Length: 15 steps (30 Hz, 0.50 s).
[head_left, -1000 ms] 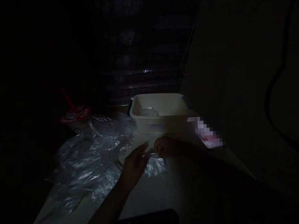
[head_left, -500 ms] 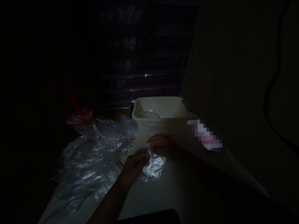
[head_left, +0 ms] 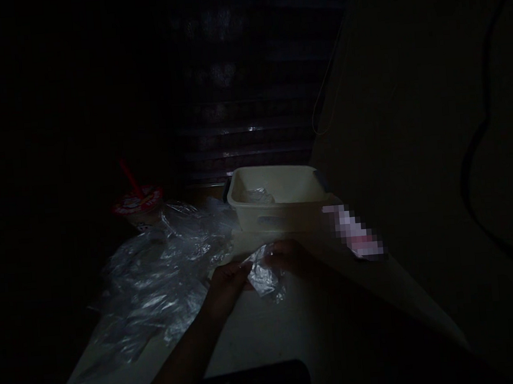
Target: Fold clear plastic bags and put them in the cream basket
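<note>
In the head view, the left hand (head_left: 228, 280) was nearly closed, its thumb and fingers pinching the near-left edge of a small clear bag (head_left: 264, 279). The right hand (head_left: 290, 255) lay at the bag's upper right edge with its fingers partly curled; the light was too dim to tell how firmly, if at all, it gripped. The bag, crumpled and shiny, was between the two hands, over a pale table (head_left: 250, 343).

Just beyond the hands stood a cream tub (head_left: 285, 218), with a crumpled piece of plastic (head_left: 259, 196) inside, on the left. To the left of the left hand spread a loose heap of clear plastic (head_left: 157, 288), and past its far end was a cup (head_left: 139, 218) with a red lid (head_left: 148, 196) and a red straw (head_left: 131, 179). Beyond the right hand, to its right, lay a pale pink item (head_left: 356, 234), blurred into blocks. Nearer the body than both hands was a long black object (head_left: 262, 382), partly covered by the left forearm (head_left: 180, 355).
</note>
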Tool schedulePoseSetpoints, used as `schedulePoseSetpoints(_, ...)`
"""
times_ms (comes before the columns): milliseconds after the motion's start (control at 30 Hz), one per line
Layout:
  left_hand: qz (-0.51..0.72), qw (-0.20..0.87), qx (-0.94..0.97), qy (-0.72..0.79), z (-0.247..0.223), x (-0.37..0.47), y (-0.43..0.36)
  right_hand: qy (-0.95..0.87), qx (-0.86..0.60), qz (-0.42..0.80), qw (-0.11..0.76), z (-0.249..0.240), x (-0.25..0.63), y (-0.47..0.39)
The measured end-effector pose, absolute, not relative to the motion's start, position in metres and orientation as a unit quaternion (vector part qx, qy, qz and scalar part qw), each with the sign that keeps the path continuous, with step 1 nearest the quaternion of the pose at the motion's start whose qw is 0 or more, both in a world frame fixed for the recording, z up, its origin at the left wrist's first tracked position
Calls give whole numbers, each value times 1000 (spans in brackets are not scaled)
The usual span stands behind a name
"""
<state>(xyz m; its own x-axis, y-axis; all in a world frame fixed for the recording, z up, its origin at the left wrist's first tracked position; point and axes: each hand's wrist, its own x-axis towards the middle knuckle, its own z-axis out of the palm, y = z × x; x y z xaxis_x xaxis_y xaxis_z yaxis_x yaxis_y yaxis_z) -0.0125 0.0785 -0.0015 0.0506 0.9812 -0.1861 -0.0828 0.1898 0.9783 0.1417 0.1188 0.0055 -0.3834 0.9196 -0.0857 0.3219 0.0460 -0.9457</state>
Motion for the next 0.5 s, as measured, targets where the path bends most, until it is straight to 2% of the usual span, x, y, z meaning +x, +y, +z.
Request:
schedulePoseSetpoints(233,497,579,409,500,-1,-14,80,-584,-464,604,281,-7,143,115)
schedulePoseSetpoints(333,502,580,409,495,0,-13,79,-576,-465,599,305,-5,146,113)
schedulePoseSetpoints(500,500,560,419,511,1,-11,79,-606,-451,601,261,3,145,110)
